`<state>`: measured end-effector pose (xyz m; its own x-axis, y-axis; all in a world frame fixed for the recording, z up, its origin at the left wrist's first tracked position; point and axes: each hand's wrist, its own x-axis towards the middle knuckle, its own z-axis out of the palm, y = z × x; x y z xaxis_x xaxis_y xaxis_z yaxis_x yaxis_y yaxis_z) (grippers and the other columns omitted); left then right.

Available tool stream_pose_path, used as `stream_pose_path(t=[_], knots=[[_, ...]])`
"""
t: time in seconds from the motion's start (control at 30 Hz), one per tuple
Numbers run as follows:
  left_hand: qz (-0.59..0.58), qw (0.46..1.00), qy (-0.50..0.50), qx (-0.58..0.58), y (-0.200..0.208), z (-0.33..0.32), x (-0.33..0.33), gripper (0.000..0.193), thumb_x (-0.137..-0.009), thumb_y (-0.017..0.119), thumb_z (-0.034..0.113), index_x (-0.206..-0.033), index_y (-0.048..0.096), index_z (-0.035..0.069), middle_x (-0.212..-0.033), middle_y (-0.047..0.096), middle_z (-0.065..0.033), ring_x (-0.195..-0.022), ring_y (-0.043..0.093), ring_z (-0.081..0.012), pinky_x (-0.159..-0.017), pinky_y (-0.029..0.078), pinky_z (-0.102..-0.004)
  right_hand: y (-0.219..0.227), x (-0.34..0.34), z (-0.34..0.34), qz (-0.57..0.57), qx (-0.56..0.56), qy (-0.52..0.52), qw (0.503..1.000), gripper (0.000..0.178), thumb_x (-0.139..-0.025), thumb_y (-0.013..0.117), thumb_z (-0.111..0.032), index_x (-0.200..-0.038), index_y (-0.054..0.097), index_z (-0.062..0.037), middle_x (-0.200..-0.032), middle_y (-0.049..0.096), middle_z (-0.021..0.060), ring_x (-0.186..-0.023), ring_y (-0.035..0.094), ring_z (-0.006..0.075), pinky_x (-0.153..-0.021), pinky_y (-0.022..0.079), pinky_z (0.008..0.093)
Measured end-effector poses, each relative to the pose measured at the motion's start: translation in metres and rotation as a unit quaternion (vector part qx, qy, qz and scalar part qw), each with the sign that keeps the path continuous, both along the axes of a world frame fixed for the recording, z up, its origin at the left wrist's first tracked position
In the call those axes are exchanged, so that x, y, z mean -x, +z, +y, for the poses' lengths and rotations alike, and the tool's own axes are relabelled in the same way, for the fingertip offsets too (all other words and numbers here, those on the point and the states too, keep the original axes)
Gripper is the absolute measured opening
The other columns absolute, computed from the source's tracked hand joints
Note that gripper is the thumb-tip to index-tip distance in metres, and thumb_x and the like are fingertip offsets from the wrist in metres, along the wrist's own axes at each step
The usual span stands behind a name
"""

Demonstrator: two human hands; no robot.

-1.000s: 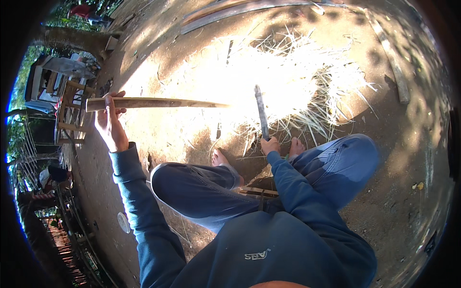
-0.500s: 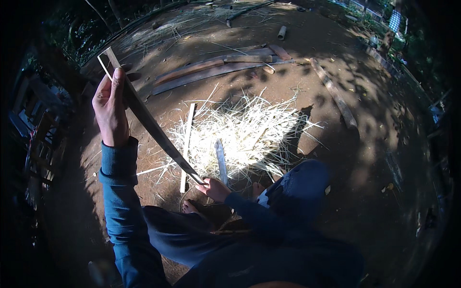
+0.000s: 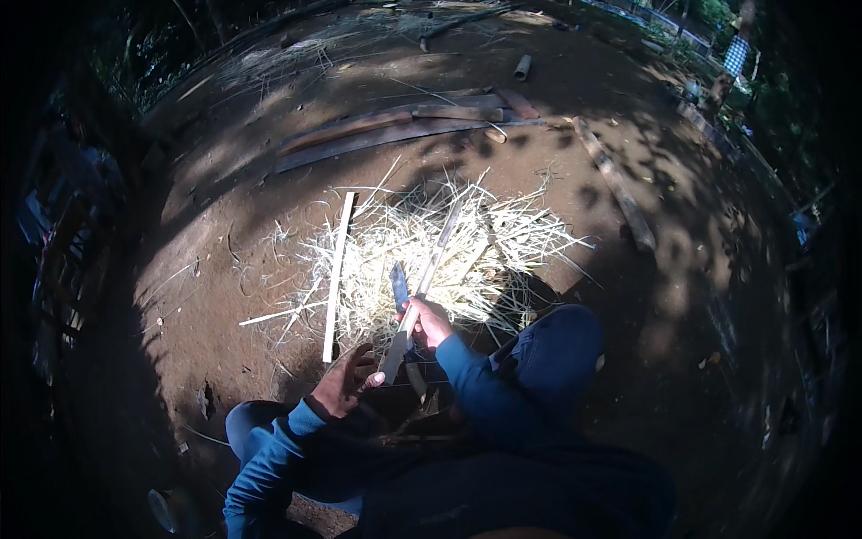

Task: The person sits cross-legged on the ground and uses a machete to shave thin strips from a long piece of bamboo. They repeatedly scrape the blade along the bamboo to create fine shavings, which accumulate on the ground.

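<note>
My right hand [image 3: 433,323] is closed round a long bamboo strip [image 3: 440,247], which slants from over the shavings down toward my lap. Beside the strip's lower end, my left hand [image 3: 338,386] has its fingers apart; the thumb tip is close to the strip, and I cannot tell if it touches. Partly behind the strip and right hand stands a knife blade [image 3: 400,284], and what looks like its handle [image 3: 416,381] shows lower down. A pale flat bamboo strip [image 3: 338,278] lies on the ground at the left side of the shavings.
A heap of pale, curly bamboo shavings [image 3: 512,234] spreads before my legs. Beyond it lie several planks [image 3: 359,139] and a short tube-like piece [image 3: 523,67]. A weathered length of wood [image 3: 615,184] lies at the right. Brown soil [image 3: 224,216] surrounds them.
My left hand has let go of the strip's raised end and come down near my lap. The strip has swung round, now pointing away over the shavings, with my right hand along it.
</note>
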<state>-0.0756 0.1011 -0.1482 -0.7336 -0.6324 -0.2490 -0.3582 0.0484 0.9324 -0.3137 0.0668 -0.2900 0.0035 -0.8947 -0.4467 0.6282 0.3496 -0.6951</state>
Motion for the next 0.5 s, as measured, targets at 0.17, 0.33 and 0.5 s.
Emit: stream_pose_path(t=[0.17,0.33,0.5], knots=[[-0.068,0.983,0.003,0.172,0.008,0.019,0.003,0.059,-0.089,0.066,0.025,-0.135,0.038,0.001,-0.112,0.06,-0.0186,-0.091,0.064,-0.0229,-0.081,0.049,-0.0323,-0.007,-0.02,0.002,-0.017,-0.002,0.014,1.0,0.025,-0.097,0.046,-0.035,-0.103,0.056,-0.0134,-0.094,0.068,0.0064,-0.059,0.051,0.007,-0.056,0.043,0.0254],[-0.046,0.96,0.16,0.227,0.033,0.004,0.007,0.03,-0.085,0.066,0.015,-0.11,0.059,0.0,-0.092,0.067,-0.016,-0.078,0.066,-0.0221,-0.072,0.051,-0.0308,0.02,-0.035,-0.015,-0.091,0.0,0.075,0.993,0.037,-0.094,0.053,-0.043,-0.113,0.054,-0.0105,-0.083,0.063,0.0053,-0.061,0.055,0.0099,-0.056,0.046,0.0246],[0.03,0.907,0.244,0.341,0.039,-0.047,-0.021,0.023,-0.083,0.059,0.008,-0.103,0.06,-0.002,-0.083,0.062,-0.021,-0.063,0.061,-0.0342,-0.057,0.048,-0.0374,0.028,-0.052,-0.039,-0.102,0.018,0.053,0.993,0.052,-0.093,0.049,-0.05,-0.119,0.046,-0.0053,-0.083,0.065,0.0158,-0.05,0.057,0.016,-0.046,0.048,0.0272]])
